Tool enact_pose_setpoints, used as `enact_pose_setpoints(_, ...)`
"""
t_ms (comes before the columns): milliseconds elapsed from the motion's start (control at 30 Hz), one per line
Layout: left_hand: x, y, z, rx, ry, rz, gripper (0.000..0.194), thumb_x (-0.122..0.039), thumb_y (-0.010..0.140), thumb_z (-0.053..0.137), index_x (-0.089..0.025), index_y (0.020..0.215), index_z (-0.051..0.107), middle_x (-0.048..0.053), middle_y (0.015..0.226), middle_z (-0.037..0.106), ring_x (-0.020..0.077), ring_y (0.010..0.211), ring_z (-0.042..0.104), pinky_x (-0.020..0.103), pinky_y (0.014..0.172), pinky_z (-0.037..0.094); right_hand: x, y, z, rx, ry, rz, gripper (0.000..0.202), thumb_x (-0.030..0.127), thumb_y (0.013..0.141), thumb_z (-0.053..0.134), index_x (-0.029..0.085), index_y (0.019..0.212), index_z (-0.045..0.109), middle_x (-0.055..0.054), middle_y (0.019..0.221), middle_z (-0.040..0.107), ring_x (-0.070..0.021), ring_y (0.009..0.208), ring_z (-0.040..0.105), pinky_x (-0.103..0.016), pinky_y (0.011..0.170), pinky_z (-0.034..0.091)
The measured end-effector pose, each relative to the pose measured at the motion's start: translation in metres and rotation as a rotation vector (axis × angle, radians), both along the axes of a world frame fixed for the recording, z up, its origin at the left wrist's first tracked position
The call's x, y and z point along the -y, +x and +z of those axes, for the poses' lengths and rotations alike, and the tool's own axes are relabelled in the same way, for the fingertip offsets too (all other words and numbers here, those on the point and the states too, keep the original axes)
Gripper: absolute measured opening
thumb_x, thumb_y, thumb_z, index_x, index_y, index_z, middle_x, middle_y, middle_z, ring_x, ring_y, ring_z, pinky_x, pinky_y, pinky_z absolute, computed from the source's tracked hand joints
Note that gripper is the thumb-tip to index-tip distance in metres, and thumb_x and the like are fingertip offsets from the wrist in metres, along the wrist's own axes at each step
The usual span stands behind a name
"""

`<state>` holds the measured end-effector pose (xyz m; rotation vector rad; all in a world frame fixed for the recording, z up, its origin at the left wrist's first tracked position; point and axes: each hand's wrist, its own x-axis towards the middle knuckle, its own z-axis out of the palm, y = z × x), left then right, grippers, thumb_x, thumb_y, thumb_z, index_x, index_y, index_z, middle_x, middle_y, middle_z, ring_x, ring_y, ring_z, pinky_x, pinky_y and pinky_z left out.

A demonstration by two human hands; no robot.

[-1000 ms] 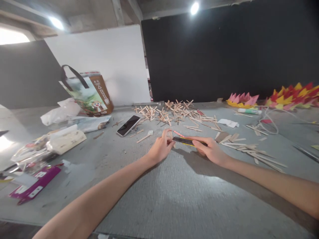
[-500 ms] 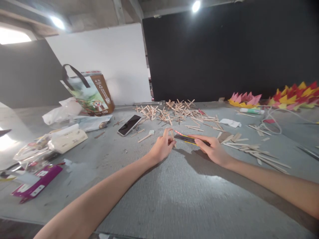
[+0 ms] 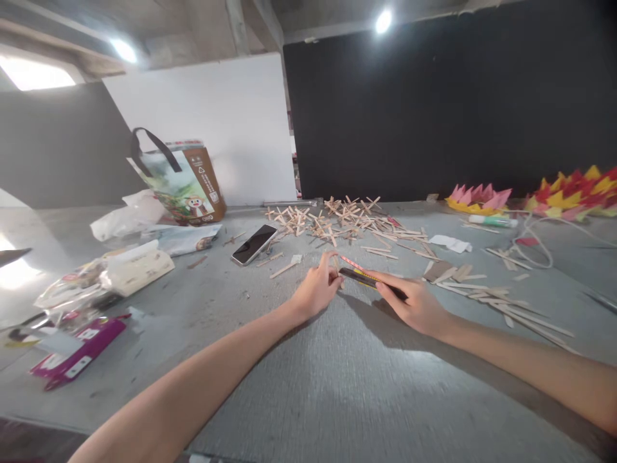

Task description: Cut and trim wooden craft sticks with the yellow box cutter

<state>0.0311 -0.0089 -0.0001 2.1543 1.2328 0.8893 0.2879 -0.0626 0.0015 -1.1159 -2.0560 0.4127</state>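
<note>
- The left hand is partly curled, thumb and fingers pinching a short wooden stick that stands roughly upright at their tips.
- The right hand is closed around a long, flat black tool with yellow along it; its far end points at the left fingertips, just beside the stick.
- A thin red-and-white strip sticks out from the right fingers above the tool; whether it belongs to the tool is hard to tell.
- The left fingers cover part of the stick, and the right palm hides the tool's near end. Whether tool and stick touch cannot be made out.
- Both forearms slant inward from the lower corners, cut off by the frame, with the hands low over the grey table.
- Beyond both hands lies a heap of crossed sticks; more loose sticks lie right of the right hand.
</note>
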Motion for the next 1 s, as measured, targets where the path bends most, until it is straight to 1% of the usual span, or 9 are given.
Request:
enact_pose_setpoints(67,0.000,0.000,0.000,0.005,-0.001,-0.002,0.056,-0.021,0.098,0.062,-0.020,0.151,0.043,-0.001,0.087,0.080,0.0197,0.081,0.072,0.031,0.088,0.050,0.000,-0.001,0.001,-0.008,0.002,0.009,0.049,0.045,0.112,0.047,0.024,0.150,0.070,-0.008,0.119,0.083,-0.0182,0.072,0.070,-0.030,0.065,0.053)
enact_pose_setpoints(167,-0.001,0.000,-0.002,0.030,0.001,-0.007,0.055,-0.021,0.098,0.062,-0.021,0.150,0.043,-0.001,0.086,0.080,0.0189,0.079,0.071,0.030,0.085,0.050,-0.002,0.000,0.004,-0.066,-0.115,0.003,0.052,0.053,0.112,0.047,0.023,0.144,0.074,-0.006,0.094,0.081,-0.0177,0.062,0.060,-0.030,0.056,0.044)
enact_pose_setpoints(200,-0.002,-0.001,-0.003,0.041,0.005,-0.009,0.055,-0.021,0.098,0.063,-0.021,0.149,0.043,-0.001,0.086,0.080,0.0186,0.078,0.070,0.029,0.084,0.050,-0.003,0.001,0.004,-0.093,-0.168,0.000,0.053,0.055,0.111,0.047,0.022,0.143,0.075,-0.005,0.084,0.077,-0.0170,0.058,0.055,-0.029,0.053,0.039)
enact_pose_setpoints(267,-0.004,-0.001,-0.006,0.073,0.013,-0.015,0.054,-0.021,0.097,0.063,-0.021,0.147,0.044,-0.002,0.084,0.078,0.0178,0.076,0.068,0.029,0.082,0.049,-0.006,0.003,0.002,-0.161,-0.273,0.008,0.057,0.059,0.111,0.048,0.021,0.145,0.073,0.000,0.067,0.062,-0.0155,0.054,0.043,-0.029,0.050,0.028)
enact_pose_setpoints(333,-0.007,-0.002,-0.009,0.118,0.022,-0.016,0.052,-0.021,0.097,0.064,-0.021,0.145,0.044,-0.003,0.081,0.077,0.0171,0.073,0.066,0.029,0.081,0.049,-0.009,0.004,-0.001,-0.242,-0.365,0.027,0.060,0.062,0.110,0.050,0.020,0.148,0.070,0.004,0.061,0.046,-0.0145,0.053,0.035,-0.030,0.051,0.022)
enact_pose_setpoints(433,-0.009,-0.002,-0.011,0.191,0.036,-0.013,0.050,-0.022,0.095,0.066,-0.021,0.141,0.045,-0.004,0.079,0.076,0.0164,0.072,0.066,0.028,0.081,0.049,-0.012,0.006,-0.006,-0.345,-0.465,0.078,0.062,0.063,0.108,0.053,0.019,0.150,0.066,0.006,0.062,0.036,-0.0136,0.054,0.031,-0.030,0.051,0.021)
enact_pose_setpoints(567,-0.011,-0.003,-0.010,0.269,0.027,-0.038,0.048,-0.023,0.094,0.068,-0.021,0.136,0.046,-0.003,0.079,0.078,0.0155,0.072,0.066,0.028,0.083,0.049,-0.015,0.005,-0.008,-0.460,-0.563,0.146,0.063,0.063,0.107,0.056,0.018,0.150,0.064,0.008,0.065,0.031,-0.0124,0.055,0.029,-0.029,0.052,0.020)
enact_pose_setpoints(767,-0.012,-0.004,-0.009,0.368,0.007,-0.075,0.045,-0.022,0.092,0.070,-0.021,0.130,0.045,-0.003,0.076,0.076,0.0145,0.071,0.064,0.027,0.082,0.049,-0.018,0.006,-0.007,-0.561,-0.638,0.208,0.061,0.061,0.106,0.059,0.015,0.148,0.062,0.008,0.066,0.034,-0.0108,0.055,0.031,-0.029,0.052,0.021)
enact_pose_setpoints(1000,-0.016,-0.005,-0.012,0.493,-0.105,-0.145,0.047,-0.028,0.093,0.070,-0.022,0.128,0.039,-0.002,0.076,0.075,0.0159,0.073,0.069,0.028,0.080,0.050,-0.019,0.007,-0.008,-0.588,-0.656,0.243,0.061,0.058,0.108,0.059,0.015,0.151,0.059,0.007,0.068,0.038,-0.0106,0.057,0.037,-0.029,0.054,0.024)
